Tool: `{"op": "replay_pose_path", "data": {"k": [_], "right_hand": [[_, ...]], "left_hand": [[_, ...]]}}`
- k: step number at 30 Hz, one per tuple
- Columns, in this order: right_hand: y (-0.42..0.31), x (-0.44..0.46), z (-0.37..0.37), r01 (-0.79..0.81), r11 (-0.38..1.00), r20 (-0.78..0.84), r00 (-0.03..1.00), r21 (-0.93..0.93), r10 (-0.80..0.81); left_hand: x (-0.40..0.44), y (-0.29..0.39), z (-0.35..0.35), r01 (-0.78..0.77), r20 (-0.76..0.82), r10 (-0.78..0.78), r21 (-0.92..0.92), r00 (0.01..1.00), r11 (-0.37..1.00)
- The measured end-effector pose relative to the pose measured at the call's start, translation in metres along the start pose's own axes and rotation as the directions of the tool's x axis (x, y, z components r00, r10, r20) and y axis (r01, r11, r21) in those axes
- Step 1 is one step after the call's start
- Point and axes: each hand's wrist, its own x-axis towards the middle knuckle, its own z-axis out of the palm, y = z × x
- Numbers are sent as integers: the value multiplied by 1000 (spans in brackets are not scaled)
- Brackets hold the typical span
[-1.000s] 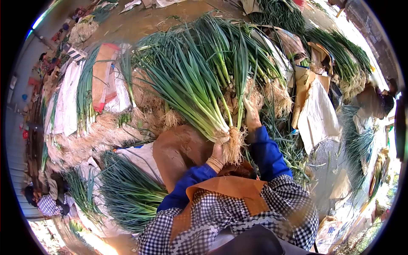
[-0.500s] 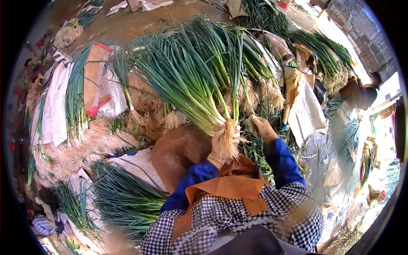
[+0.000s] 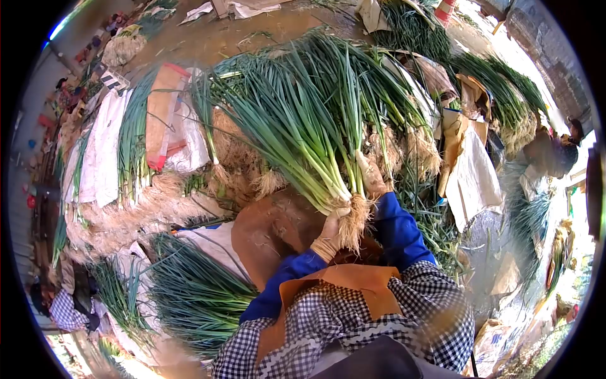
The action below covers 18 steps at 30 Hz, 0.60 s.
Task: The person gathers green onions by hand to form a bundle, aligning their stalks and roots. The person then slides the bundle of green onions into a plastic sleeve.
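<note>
A large bunch of green onions (image 3: 315, 148) fans out in front of me, leaves upward and pale roots (image 3: 355, 222) hanging toward my lap. My left hand (image 3: 332, 226) is closed around the white lower ends of the bunch, just beside the roots. Against the right side of the stalks, above the roots, lies my right hand (image 3: 374, 175). Its fingers are pressed together, and whatever they pinch is hidden. Brown cloth (image 3: 271, 221) covers my knee below the bunch.
More green onions (image 3: 196, 294) lie at lower left, and rooted bunches (image 3: 136, 148) stand by white sacks (image 3: 104, 148) at left. Further bunches (image 3: 499, 88) and a pale sack (image 3: 473, 177) are at right. Another person (image 3: 555, 151) is at far right. Wet brown ground (image 3: 208, 44) lies beyond.
My right hand has moved left and up, from beside the roots to against the stalks. My left hand keeps its hold on the bunch. The camera view has shifted slightly.
</note>
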Motion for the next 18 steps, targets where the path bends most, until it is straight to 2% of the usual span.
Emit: {"op": "replay_pose_path", "data": {"k": [1,3,4,5,7,8,9,10,11,12,13,14,15,16,17,18], "right_hand": [[3,-5,-5,-93,985,29,995,143,90],[12,-12,4,-165,936,-154,963,309,221],[56,-3,-13,-79,947,-192,971,311,144],[55,-9,-13,-2,997,-303,953,71,23],[16,-42,-10,-204,972,-172,960,113,222],[-15,-70,-13,-176,983,-43,984,-47,174],[-36,-95,-16,-333,943,-58,941,18,333],[-39,-113,-44,-287,928,12,954,-237,298],[-56,-130,-61,-222,909,38,967,-353,251],[-39,-141,-97,-344,929,75,932,-135,355],[-37,-150,-125,-299,919,-18,952,-256,305],[-46,-158,-151,-390,905,10,918,-169,398],[-17,-157,-197,-453,784,8,864,-424,504],[3,-160,-214,-222,308,-55,881,-925,470],[13,-163,-221,80,-352,-75,911,-932,406],[2,-154,-205,26,-128,-19,941,-991,339]], "left_hand": [[3,-3,-1,-28,52,28,10,998,1000],[9,-8,-4,65,-12,-68,-148,998,987],[15,-14,-14,-19,-51,16,-58,999,998],[15,-15,-11,-42,-69,37,-69,997,997],[24,-17,-16,-78,-65,69,-146,995,986],[25,-14,-8,-109,-128,92,-130,988,985],[22,-13,-1,-134,-196,109,-119,975,984],[20,-11,-2,-132,-212,127,-9,969,991],[22,-10,-2,-129,-221,125,-4,967,992],[24,-10,-4,-96,-73,85,-167,994,981],[26,-8,-4,-40,83,70,-319,994,947],[27,-5,-5,-55,78,85,-321,993,945],[30,-3,-11,-24,131,69,-321,989,947],[30,-4,-14,-9,123,51,-320,991,947],[31,-4,-14,5,115,33,-315,993,949],[32,-2,-10,9,119,29,-305,992,952]]}}
